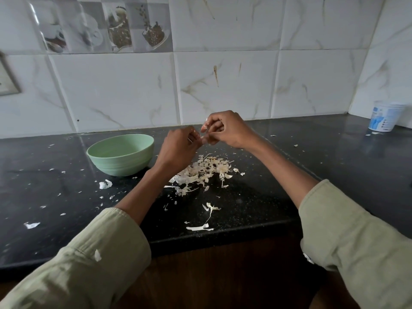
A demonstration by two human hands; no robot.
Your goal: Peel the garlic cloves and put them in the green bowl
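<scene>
A garlic clove [206,139], small and partly hidden, sits between the fingertips of both hands just above the middle of the frame, raised over the worktop [256,197]. The left hand [178,150] has its fingers curled, its grip pinching the clove or its skin from the left; the right hand [225,130] is curled round it from the right, thumb and forefinger nipping it. How much skin remains on the clove cannot be told, as the fingers cover most of it.

The green bowl [121,153] stands upright on the worktop left of the hands, just beside the left wrist; the part of its inside that shows is pale and bare, and its bottom is hidden by the near wall.

Below the hands, at the centre of the frame, lies a heap of garlic skins [205,172], papery and off-white. Loose shreds [200,227] trail from it toward the worktop's front edge, and smaller flakes are strewn to the left.

Both forearms come up from the lower corners in pale green sleeves [100,259] pushed back to mid-forearm; a flake of skin clings to the left one.

At the right edge, near the corner of the tiled wall [223,81], stands a white and blue cup [384,118], well apart from the hands.
</scene>
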